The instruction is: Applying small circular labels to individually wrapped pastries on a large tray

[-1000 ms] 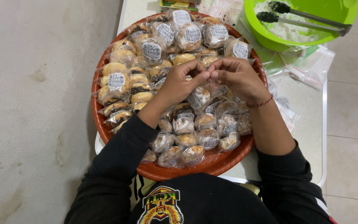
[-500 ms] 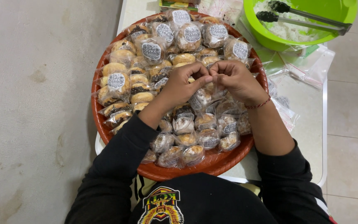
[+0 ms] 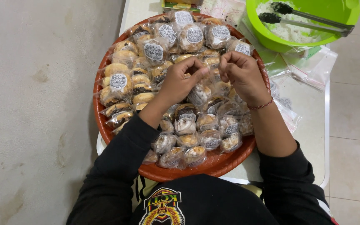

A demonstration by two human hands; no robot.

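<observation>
A round orange tray (image 3: 213, 167) is heaped with several small pastries in clear plastic wraps, some with round printed labels (image 3: 153, 51). My left hand (image 3: 182, 81) and my right hand (image 3: 243, 75) hover over the middle of the heap, fingers curled and fingertips close together. Between them they pinch the top of one clear-wrapped pastry (image 3: 198, 95), which hangs just below the fingers. What the fingertips grip is partly hidden. A red thread bracelet (image 3: 261, 105) circles my right wrist. Both arms are in black sleeves.
At the back right, a bright green bowl (image 3: 348, 16) holds white filling and black-tipped metal tongs (image 3: 309, 18). Empty clear bags (image 3: 313, 68) lie beside the tray on the white table (image 3: 309, 137). Grey floor runs along the left, tiles on the right.
My hands were pressed together over the wrapped pastry; they have since drawn slightly apart and risen a little toward the far side of the tray.
</observation>
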